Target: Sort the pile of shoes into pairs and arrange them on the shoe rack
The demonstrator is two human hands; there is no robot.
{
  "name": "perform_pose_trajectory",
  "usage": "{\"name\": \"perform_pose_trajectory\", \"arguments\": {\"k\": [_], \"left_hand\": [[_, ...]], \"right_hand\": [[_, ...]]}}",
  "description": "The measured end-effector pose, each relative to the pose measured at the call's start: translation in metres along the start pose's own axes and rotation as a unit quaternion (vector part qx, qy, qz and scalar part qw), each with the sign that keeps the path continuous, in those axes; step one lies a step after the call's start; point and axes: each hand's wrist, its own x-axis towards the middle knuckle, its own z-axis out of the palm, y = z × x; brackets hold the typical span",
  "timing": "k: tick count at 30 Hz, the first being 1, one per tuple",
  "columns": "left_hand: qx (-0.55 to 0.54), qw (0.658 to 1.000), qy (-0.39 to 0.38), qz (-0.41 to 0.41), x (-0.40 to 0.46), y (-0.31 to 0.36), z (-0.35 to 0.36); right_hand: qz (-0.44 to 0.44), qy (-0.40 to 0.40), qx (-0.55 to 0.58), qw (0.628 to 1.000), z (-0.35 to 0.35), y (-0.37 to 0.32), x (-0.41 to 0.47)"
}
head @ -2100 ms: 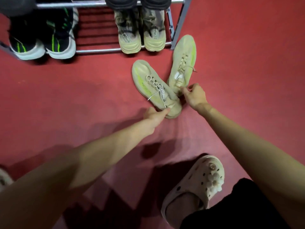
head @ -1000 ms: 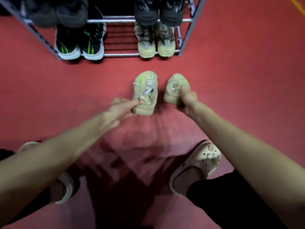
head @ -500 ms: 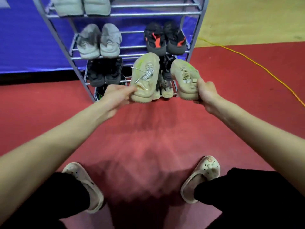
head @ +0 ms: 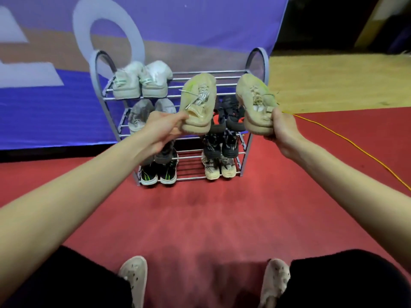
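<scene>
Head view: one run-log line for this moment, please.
hands: left, right each hold one beige lace-up sneaker | grey metal shoe rack: top-right free | floor: no loose shoes

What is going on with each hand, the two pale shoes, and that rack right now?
Left hand: gripping the heel of one beige shoe.
Right hand: gripping the heel of the other.
Left beige shoe: held in the air, laces loose.
Right beige shoe: held in the air.
Shoe rack: standing, top shelf's right half free, other spots hold pairs.
</scene>
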Motion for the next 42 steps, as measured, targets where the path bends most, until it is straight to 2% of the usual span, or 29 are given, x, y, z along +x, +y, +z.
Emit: {"name": "perform_pose_trajectory", "arguments": {"k": [8,17,20,28,32,35,37,42], "left_hand": [[0.008,0.999,-0.001,0.033,0.066,0.022,0.033],[0.004,0.999,0.027,0.035,0.193,0.025,0.064],[-0.002,0.999,0.029,0.014,0.219,0.024,0.064],[0.015,0.998,0.030,-0.055,0.251,0.041,0.068],[0.047,0.990,0.032,-0.127,0.261,0.050,0.075],[0.063,0.980,0.012,-0.189,0.256,0.058,0.074],[0.097,0.970,0.004,-0.221,0.250,0.072,0.074],[0.236,0.945,0.003,-0.226,0.220,0.133,0.069]], "right_hand": [[-0.030,-0.009,0.020,0.999,0.024,-0.001,0.071],[-0.047,-0.008,-0.043,0.998,0.066,0.007,0.189],[-0.049,-0.017,-0.084,0.995,0.077,0.009,0.213],[0.002,-0.014,-0.106,0.994,0.093,-0.013,0.245],[0.032,-0.033,-0.156,0.987,0.094,-0.025,0.249],[0.102,-0.053,-0.180,0.977,0.093,-0.042,0.243],[0.153,-0.074,-0.191,0.967,0.092,-0.055,0.238],[0.167,-0.075,-0.295,0.938,0.083,-0.109,0.217]]}}
